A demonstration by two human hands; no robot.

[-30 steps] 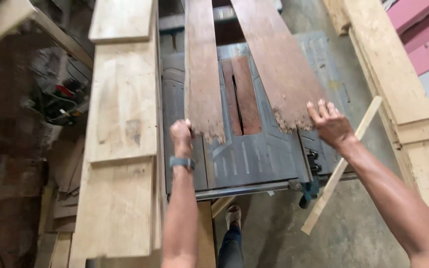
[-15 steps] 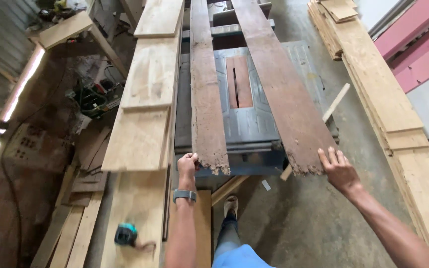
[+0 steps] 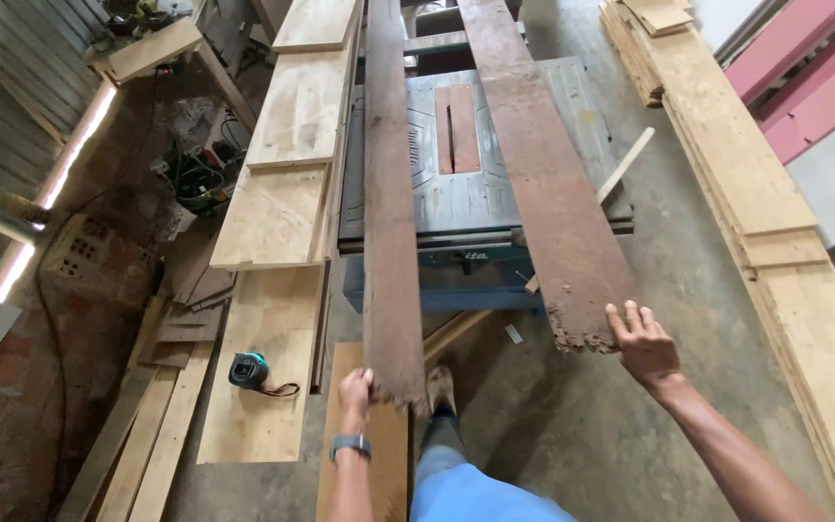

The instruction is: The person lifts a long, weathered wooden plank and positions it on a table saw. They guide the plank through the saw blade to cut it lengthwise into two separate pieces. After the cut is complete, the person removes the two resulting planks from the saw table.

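Two long, dark, weathered boards lie lengthwise over a grey table saw [image 3: 466,193], with their ragged near ends overhanging toward me. My left hand [image 3: 356,391], with a watch on the wrist, grips the near end of the narrow left board [image 3: 388,222]. My right hand [image 3: 642,340] rests with fingers spread on the near right corner of the wider right board [image 3: 553,203]. The saw's blade slot and reddish insert show between the two boards.
Pale plywood sheets [image 3: 287,145] are stacked along the saw's left side, with a tape measure [image 3: 248,368] on the lowest sheet. A stack of light planks [image 3: 775,222] runs along the right. A thin stick [image 3: 625,164] leans at the saw's right. My shoe [image 3: 440,389] stands on the concrete floor.
Both boards have slid toward me across the saw, so their near ends overhang much farther. Both hands came back with them, and the view has pulled away from the saw.
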